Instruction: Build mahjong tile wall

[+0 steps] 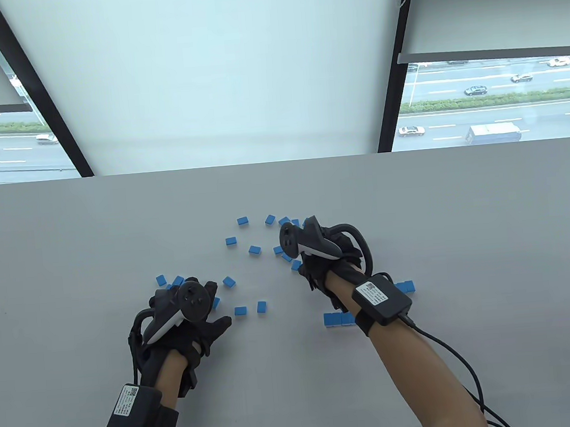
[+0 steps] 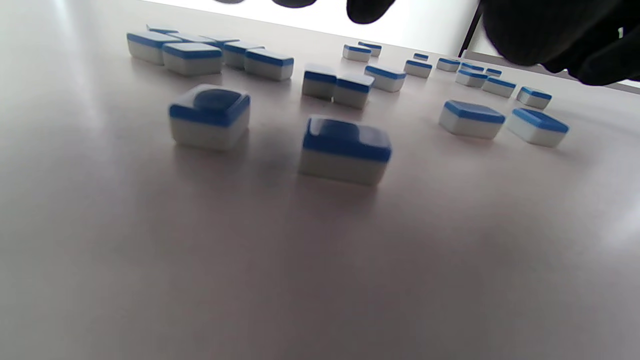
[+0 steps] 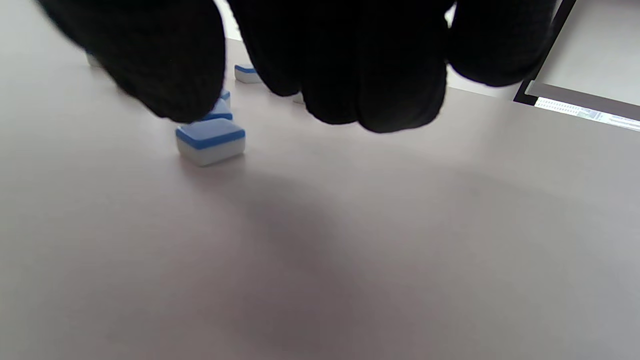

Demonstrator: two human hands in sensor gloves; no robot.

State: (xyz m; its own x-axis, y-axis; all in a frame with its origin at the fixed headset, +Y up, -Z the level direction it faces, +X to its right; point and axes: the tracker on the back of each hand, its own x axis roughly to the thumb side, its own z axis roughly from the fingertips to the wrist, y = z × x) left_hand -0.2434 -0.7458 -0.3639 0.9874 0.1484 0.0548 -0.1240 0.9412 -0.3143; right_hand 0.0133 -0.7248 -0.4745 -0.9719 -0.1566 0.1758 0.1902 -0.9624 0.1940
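Several blue-backed mahjong tiles [image 1: 254, 249] lie scattered face down at the middle of the grey table [image 1: 70, 240]. A short row of tiles [image 1: 339, 318] lies beside my right forearm, which hides its middle; its other end [image 1: 405, 286] shows on the right. My left hand [image 1: 208, 303] hovers over loose tiles with fingers spread and the thumb out, holding nothing. In the left wrist view its fingertips [image 2: 367, 10] hang above two near tiles [image 2: 345, 150]. My right hand [image 1: 305, 271] reaches down among tiles with its fingers [image 3: 380, 75] loosely curled over one tile [image 3: 210, 140], nothing between them.
Two tiles [image 1: 250, 309] lie between my hands. Behind the table's far edge [image 1: 281, 162] stands a window with a white blind. A cable [image 1: 454, 358] runs from my right wrist unit toward the near edge.
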